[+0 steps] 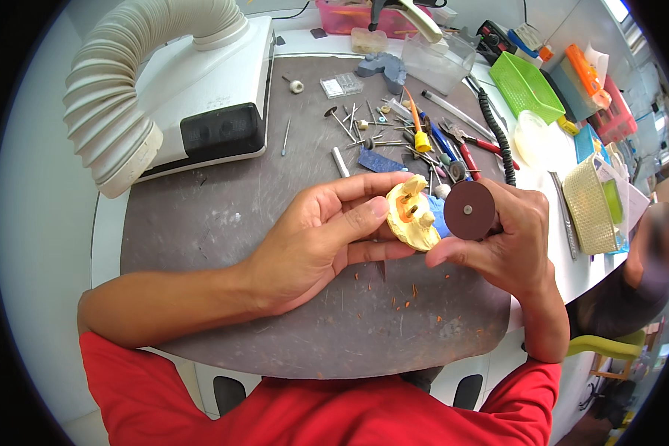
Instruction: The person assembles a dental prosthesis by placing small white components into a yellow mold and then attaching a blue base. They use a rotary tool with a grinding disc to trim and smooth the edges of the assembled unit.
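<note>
My left hand [316, 230] holds a yellow dental plaster model [417, 223] between thumb and fingers, tilted so its tooth side faces me. Small dark posts and orange patches show in its middle, and a blue part [438, 217] sits at its right side. My right hand [520, 230] is closed around a rotary handpiece, whose body is mostly hidden. On its end a round brown abrasive disc [469, 201] faces me, just right of the model. My right thumb is close to the model's lower edge; whether it touches I cannot tell.
Several burs [360, 126], pliers [464, 152] and a yellow-capped brush [421, 140] lie beyond my hands. A black coiled cord [498, 126] runs toward my right hand. A suction hose [108, 97] arches at left. Orange shavings [407, 303] dot the grey mat. Someone sits at right.
</note>
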{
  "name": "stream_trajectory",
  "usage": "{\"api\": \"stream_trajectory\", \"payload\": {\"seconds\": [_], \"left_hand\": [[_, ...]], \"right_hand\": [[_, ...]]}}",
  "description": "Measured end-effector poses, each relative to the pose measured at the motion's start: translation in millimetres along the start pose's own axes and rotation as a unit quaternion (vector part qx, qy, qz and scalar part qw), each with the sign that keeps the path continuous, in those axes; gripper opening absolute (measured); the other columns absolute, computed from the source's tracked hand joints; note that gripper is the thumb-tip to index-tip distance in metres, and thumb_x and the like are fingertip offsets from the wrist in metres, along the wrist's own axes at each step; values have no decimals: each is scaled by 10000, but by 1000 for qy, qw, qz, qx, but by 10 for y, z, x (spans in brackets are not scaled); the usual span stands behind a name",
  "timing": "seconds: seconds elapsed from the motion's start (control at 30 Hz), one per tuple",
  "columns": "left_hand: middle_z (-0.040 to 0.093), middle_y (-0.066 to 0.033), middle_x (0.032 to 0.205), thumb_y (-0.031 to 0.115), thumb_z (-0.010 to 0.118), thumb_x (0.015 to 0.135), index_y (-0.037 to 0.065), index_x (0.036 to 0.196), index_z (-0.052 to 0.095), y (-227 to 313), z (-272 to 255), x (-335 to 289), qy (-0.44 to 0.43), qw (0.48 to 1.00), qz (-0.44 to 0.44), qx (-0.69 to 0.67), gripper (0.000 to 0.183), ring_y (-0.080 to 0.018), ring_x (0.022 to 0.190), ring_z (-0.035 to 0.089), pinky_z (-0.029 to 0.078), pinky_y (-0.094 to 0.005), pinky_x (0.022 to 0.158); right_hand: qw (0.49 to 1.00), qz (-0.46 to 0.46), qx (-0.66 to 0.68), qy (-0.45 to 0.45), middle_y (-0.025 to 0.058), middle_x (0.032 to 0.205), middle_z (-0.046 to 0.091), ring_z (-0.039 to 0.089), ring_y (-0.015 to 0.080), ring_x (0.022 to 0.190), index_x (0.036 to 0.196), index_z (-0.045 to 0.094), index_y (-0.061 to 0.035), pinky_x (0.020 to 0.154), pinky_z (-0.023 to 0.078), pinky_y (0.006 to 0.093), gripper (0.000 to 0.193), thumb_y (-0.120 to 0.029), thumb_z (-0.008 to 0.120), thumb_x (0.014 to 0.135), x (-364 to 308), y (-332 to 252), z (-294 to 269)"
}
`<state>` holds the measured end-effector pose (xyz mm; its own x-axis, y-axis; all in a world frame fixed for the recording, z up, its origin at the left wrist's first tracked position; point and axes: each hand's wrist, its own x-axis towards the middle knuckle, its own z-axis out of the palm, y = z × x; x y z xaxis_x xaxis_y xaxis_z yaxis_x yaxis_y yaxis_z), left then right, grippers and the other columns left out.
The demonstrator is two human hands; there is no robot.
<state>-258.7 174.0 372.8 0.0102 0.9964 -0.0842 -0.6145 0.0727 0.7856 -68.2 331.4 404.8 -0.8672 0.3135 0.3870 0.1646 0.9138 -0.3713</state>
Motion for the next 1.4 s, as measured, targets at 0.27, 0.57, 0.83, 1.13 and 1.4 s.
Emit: {"api": "stream_trajectory", "payload": {"seconds": [0.27,0.57,0.83,1.13,1.4], "left_hand": [[540,-125,1380,188,585,1011,16,1475,348,-13,-7,9,16,1000,22,-8,549,-218,1274,563,505,-381,1068],[509,-147,1386,67,642,957,16,1452,306,-39,2,20,40,994,82,62,600,-236,1284,549,474,-415,1105],[507,-188,1376,-28,646,921,48,1363,336,-30,34,-10,34,989,97,106,546,-253,1280,550,480,-398,1088],[509,-163,1364,-46,648,907,46,1374,375,-68,7,-9,23,969,149,196,549,-239,1262,549,514,-371,1046],[500,-148,1371,-48,644,913,24,1414,394,-17,44,-8,10,971,137,196,565,-242,1257,550,539,-393,1042]], "right_hand": [[999,28,-22,-6,39,596,575,544,151,484,816,650,-31,488,421,274,531,-415,942,593,-1,1,-11],[999,35,-40,-8,49,632,604,564,157,505,839,660,-29,490,425,284,494,-370,943,621,-9,45,6],[999,4,-41,0,35,601,565,532,159,493,762,606,-44,476,392,291,580,-478,942,576,-4,11,-2],[998,-22,-53,16,37,554,529,516,164,457,655,527,-71,438,378,310,539,-423,935,619,16,3,58],[998,-33,-62,-3,51,543,538,565,205,451,656,541,-54,416,411,335,458,-335,902,677,37,-10,38]]}}
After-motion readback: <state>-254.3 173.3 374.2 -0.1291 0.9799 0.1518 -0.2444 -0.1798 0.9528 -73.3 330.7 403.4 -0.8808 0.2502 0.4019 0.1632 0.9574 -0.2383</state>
